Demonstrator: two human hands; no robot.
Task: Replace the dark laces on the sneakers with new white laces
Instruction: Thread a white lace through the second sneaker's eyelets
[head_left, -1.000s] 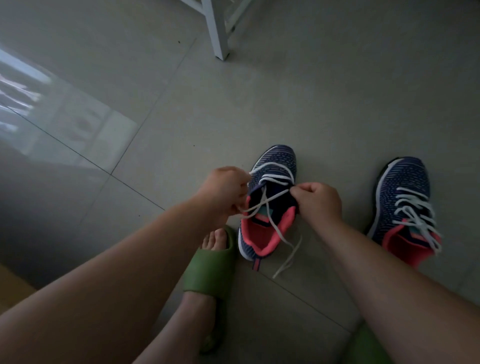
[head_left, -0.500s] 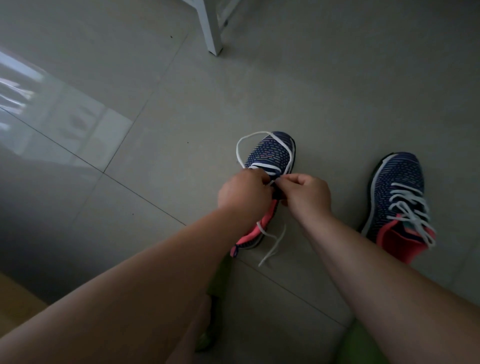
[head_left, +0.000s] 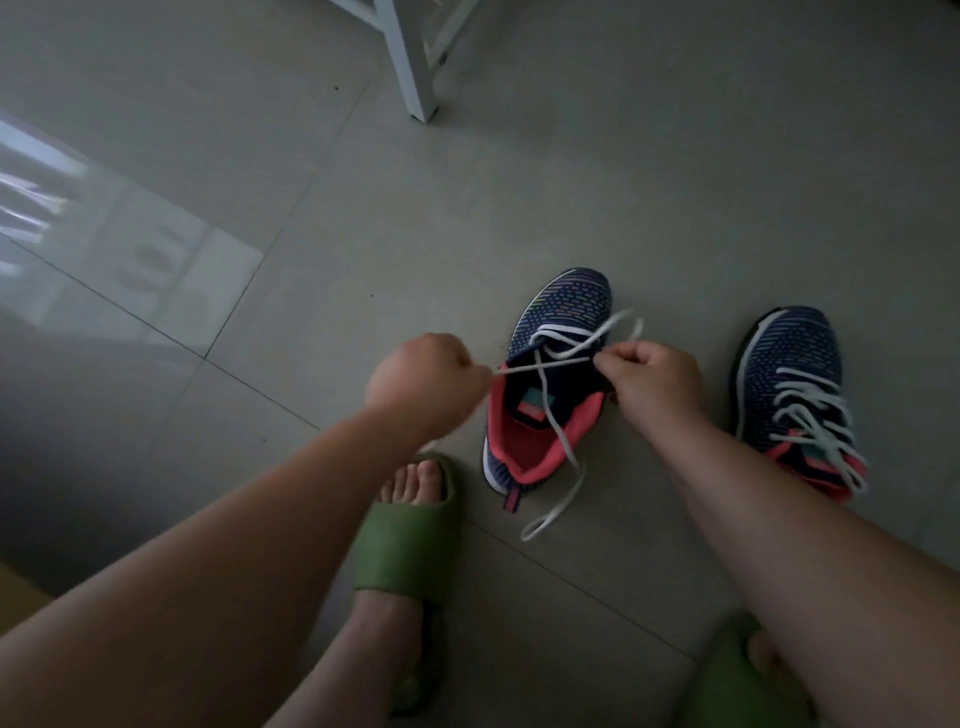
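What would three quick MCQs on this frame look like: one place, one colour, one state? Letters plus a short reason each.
1. Where does the fully laced sneaker sit relative to the sneaker being laced?
A. to its right
B. to its left
C. on top of it

2. What colour is the slipper on the person's foot?
A. white
B. green
C. red

3. What is the left hand doing?
A. lying flat on the floor
B. gripping the white lace
C. holding the slipper

Key: 1 A, it stands apart toward the right edge. 2 B, the strap is plainly green. 3 B, the lace runs taut from its closed fist to the right hand, which pinches it too.
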